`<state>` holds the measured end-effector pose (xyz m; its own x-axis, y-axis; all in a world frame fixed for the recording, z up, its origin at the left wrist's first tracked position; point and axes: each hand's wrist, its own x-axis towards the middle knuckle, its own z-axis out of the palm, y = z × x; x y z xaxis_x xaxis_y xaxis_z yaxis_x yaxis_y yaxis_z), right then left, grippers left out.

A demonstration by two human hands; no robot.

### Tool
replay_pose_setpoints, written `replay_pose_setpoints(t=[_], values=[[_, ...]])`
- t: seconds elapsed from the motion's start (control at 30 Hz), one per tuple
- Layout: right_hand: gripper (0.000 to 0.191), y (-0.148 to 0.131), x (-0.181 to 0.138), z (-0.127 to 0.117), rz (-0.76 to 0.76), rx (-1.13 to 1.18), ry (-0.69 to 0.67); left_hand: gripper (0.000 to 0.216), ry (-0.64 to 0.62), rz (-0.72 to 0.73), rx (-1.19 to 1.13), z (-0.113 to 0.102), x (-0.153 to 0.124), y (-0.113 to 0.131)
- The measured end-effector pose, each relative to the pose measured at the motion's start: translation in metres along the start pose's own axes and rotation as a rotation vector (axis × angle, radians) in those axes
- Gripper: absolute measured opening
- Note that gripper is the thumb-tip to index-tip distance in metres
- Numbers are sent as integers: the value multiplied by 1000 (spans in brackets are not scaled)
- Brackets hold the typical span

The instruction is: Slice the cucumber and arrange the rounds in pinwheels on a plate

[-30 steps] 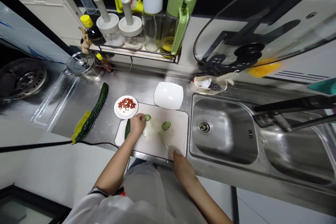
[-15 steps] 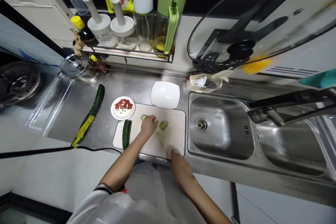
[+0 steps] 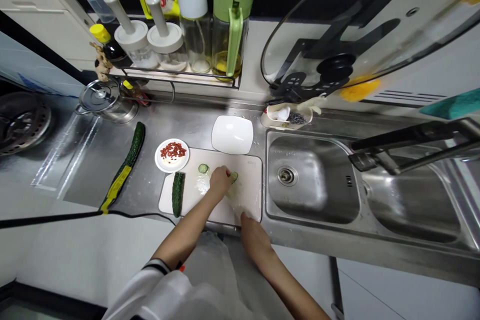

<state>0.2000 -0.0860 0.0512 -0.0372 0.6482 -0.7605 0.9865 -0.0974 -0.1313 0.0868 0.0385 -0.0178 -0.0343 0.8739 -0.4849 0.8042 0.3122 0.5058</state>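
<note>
A white cutting board [image 3: 248, 198] lies on the steel counter beside the sink. My left hand [image 3: 220, 180] rests on it with fingers curled over a small pile of cucumber slices [image 3: 234, 176]. One more slice [image 3: 203, 168] lies just left of that hand. A cut cucumber piece [image 3: 177, 193] sits at the board's left edge. My right hand [image 3: 252, 231] is closed at the board's front edge around a knife handle; the blade [image 3: 233, 202] shows only faintly.
A small plate of red berries [image 3: 172, 155] and a white square dish [image 3: 232, 134] sit behind the board. A whole cucumber [image 3: 129, 162] and a black cable [image 3: 75, 215] lie to the left. The sink [image 3: 311, 205] is right of the board. A condiment rack [image 3: 168, 67] lines the wall.
My left hand let go of the cucumber piece and moved right across the board onto the pile of slices. My right hand stayed at the front edge.
</note>
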Motion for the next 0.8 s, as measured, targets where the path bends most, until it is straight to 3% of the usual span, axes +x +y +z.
replay_pose_setpoints(t=[0.4, 0.6, 0.8], values=[[45, 1, 0, 0, -25, -22, 26, 7, -43, 27, 8, 2, -4, 2], [45, 0, -1, -4, -20, -12, 11, 9, -17, 113, -27, 3, -5, -3], [47, 10, 2, 7, -52, 14, 20, 22, 12, 227, -119, -10, -5, -18]])
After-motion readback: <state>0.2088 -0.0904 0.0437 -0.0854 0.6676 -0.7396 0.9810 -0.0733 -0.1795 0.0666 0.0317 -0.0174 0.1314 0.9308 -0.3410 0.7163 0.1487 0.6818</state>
